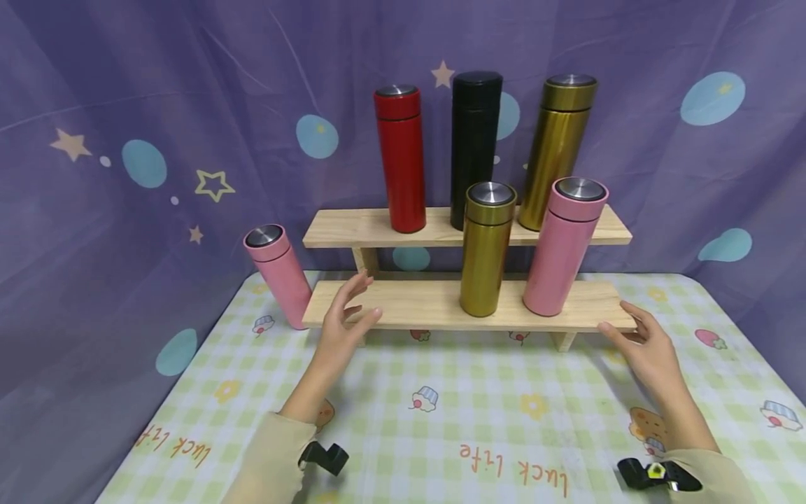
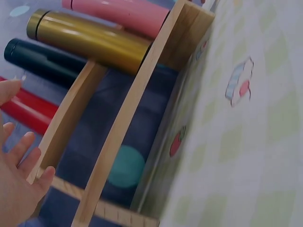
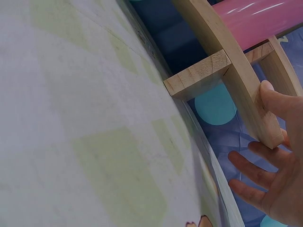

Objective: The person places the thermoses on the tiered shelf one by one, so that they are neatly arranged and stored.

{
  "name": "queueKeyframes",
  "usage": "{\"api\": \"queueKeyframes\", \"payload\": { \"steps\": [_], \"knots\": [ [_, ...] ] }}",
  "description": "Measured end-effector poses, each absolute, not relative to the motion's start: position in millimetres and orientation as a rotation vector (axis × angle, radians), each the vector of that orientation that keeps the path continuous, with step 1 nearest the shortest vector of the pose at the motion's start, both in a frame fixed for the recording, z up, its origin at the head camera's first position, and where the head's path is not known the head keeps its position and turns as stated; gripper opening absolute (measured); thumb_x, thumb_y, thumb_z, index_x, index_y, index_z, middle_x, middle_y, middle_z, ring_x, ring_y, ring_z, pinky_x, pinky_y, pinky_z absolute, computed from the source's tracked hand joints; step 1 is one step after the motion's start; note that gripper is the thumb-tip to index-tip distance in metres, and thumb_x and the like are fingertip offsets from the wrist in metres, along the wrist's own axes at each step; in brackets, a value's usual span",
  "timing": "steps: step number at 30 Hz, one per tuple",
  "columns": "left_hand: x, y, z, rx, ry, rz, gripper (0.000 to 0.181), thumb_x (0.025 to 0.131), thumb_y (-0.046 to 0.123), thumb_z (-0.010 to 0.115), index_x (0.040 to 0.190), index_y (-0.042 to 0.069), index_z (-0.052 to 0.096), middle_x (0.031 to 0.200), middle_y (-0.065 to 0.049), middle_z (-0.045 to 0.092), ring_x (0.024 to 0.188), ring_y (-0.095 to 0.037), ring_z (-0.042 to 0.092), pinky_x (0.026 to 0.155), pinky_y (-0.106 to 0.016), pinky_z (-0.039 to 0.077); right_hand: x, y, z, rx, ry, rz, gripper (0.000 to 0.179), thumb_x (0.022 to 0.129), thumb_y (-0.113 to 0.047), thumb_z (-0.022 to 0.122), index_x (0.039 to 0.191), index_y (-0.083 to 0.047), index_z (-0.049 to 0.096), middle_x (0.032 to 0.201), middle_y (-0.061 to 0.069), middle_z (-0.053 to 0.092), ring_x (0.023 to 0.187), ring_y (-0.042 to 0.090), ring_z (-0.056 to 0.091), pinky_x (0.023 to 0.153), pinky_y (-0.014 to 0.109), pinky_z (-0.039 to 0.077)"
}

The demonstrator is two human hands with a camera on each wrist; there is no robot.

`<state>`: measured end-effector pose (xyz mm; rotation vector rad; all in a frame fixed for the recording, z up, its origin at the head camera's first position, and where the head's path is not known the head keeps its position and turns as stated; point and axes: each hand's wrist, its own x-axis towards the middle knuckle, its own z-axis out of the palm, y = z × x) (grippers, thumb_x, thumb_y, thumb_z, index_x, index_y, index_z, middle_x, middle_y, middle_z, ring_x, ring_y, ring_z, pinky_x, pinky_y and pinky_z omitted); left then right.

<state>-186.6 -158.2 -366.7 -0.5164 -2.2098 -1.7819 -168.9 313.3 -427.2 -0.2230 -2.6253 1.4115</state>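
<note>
A two-tier wooden shelf point(image 1: 409, 304) stands on the table. My right hand point(image 1: 648, 346) holds the right end of its lower board, thumb point(image 3: 269, 90) against the front edge and index finger around the corner; the other fingers extend below. Over the board's left end is my left hand point(image 1: 343, 325), fingers spread and nothing between them. A short gold thermos flask point(image 1: 486, 262) and a pink thermos flask point(image 1: 560, 255) stand on the lower board. Red point(image 1: 403, 164), black point(image 1: 475, 147) and tall gold point(image 1: 559, 154) thermos flasks line the upper board.
Left of the shelf, another pink thermos flask point(image 1: 283, 283) stands on the table close to the lower board's end. A green-checked cloth point(image 1: 384, 434) with printed pictures covers the table. Behind the shelf hangs a purple curtain point(image 1: 252, 91).
</note>
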Motion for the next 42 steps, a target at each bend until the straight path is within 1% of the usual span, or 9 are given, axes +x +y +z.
{"api": "queueKeyframes", "payload": {
  "steps": [5, 8, 12, 19, 24, 28, 35, 40, 42],
  "knots": [
    [-182.8, -179.4, -370.8, -0.483, -2.193, -1.736, 0.059, 0.096, 0.009, 0.063, 0.150, 0.013, 0.040, 0.147, -0.009, 0.045, 0.138, -0.020, 0.033, 0.109, -0.050, 0.027, -170.2, 312.6, -426.5, -0.227, -2.621, 1.423, 0.085, 0.095, -0.050, 0.060, 0.158, -0.010, 0.020, 0.158, 0.027, 0.019, 0.126, 0.049, 0.043, 0.086, 0.054, 0.045],
    [-180.4, -192.1, -372.4, -0.455, -2.173, -1.710, 0.057, 0.097, 0.008, 0.062, 0.149, 0.015, 0.041, 0.146, -0.004, 0.045, 0.138, -0.017, 0.033, 0.109, -0.050, 0.025, -170.9, 311.7, -426.5, -0.229, -2.616, 1.441, 0.085, 0.095, -0.051, 0.060, 0.158, -0.010, 0.020, 0.159, 0.027, 0.017, 0.126, 0.050, 0.042, 0.089, 0.060, 0.043],
    [-177.6, -207.7, -374.5, -0.389, -2.148, -1.689, 0.055, 0.097, 0.006, 0.061, 0.148, 0.013, 0.042, 0.146, -0.002, 0.045, 0.138, -0.015, 0.033, 0.109, -0.046, 0.025, -171.6, 310.7, -426.8, -0.234, -2.612, 1.453, 0.086, 0.095, -0.052, 0.060, 0.158, -0.010, 0.020, 0.158, 0.028, 0.018, 0.127, 0.051, 0.041, 0.091, 0.062, 0.041],
    [-176.1, -228.6, -380.6, -0.216, -2.068, -1.650, 0.057, 0.093, -0.001, 0.064, 0.146, 0.004, 0.044, 0.145, -0.009, 0.047, 0.134, -0.021, 0.039, 0.106, -0.035, 0.030, -171.9, 311.4, -426.6, -0.228, -2.612, 1.441, 0.086, 0.095, -0.051, 0.060, 0.158, -0.010, 0.019, 0.158, 0.028, 0.017, 0.127, 0.052, 0.042, 0.091, 0.062, 0.042],
    [-175.7, -241.0, -385.3, -0.127, -2.030, -1.611, 0.059, 0.093, -0.001, 0.065, 0.147, 0.007, 0.045, 0.146, -0.010, 0.048, 0.133, -0.017, 0.040, 0.104, -0.036, 0.030, -171.5, 311.1, -425.4, -0.231, -2.614, 1.442, 0.086, 0.095, -0.051, 0.060, 0.158, -0.009, 0.020, 0.158, 0.029, 0.018, 0.127, 0.051, 0.042, 0.091, 0.061, 0.042],
    [-175.6, -247.8, -389.9, -0.085, -2.003, -1.594, 0.061, 0.093, 0.000, 0.066, 0.149, 0.009, 0.043, 0.146, -0.012, 0.049, 0.134, -0.019, 0.040, 0.102, -0.036, 0.031, -170.6, 311.0, -425.0, -0.235, -2.615, 1.451, 0.086, 0.095, -0.051, 0.060, 0.158, -0.010, 0.019, 0.158, 0.028, 0.018, 0.127, 0.051, 0.042, 0.091, 0.062, 0.042],
    [-178.4, -253.4, -399.7, 0.018, -1.950, -1.580, 0.064, 0.092, 0.002, 0.067, 0.150, 0.007, 0.040, 0.147, -0.013, 0.047, 0.132, -0.018, 0.041, 0.101, -0.026, 0.034, -170.3, 312.2, -426.2, -0.236, -2.614, 1.453, 0.086, 0.095, -0.051, 0.060, 0.159, -0.010, 0.019, 0.158, 0.029, 0.018, 0.127, 0.052, 0.041, 0.091, 0.063, 0.041],
    [-181.1, -256.9, -404.6, 0.072, -1.918, -1.603, 0.066, 0.092, 0.002, 0.066, 0.152, 0.007, 0.037, 0.150, -0.012, 0.041, 0.133, -0.023, 0.039, 0.103, -0.024, 0.034, -170.0, 313.1, -427.3, -0.240, -2.617, 1.445, 0.086, 0.095, -0.051, 0.060, 0.159, -0.009, 0.019, 0.157, 0.030, 0.019, 0.127, 0.051, 0.042, 0.090, 0.062, 0.042],
    [-179.6, -256.0, -402.2, 0.076, -1.915, -1.611, 0.067, 0.093, 0.001, 0.066, 0.152, 0.005, 0.036, 0.151, -0.014, 0.038, 0.134, -0.027, 0.037, 0.104, -0.026, 0.034, -170.0, 313.2, -427.3, -0.240, -2.616, 1.447, 0.086, 0.095, -0.051, 0.060, 0.159, -0.010, 0.019, 0.157, 0.030, 0.019, 0.127, 0.051, 0.042, 0.090, 0.062, 0.042]
  ]
}}
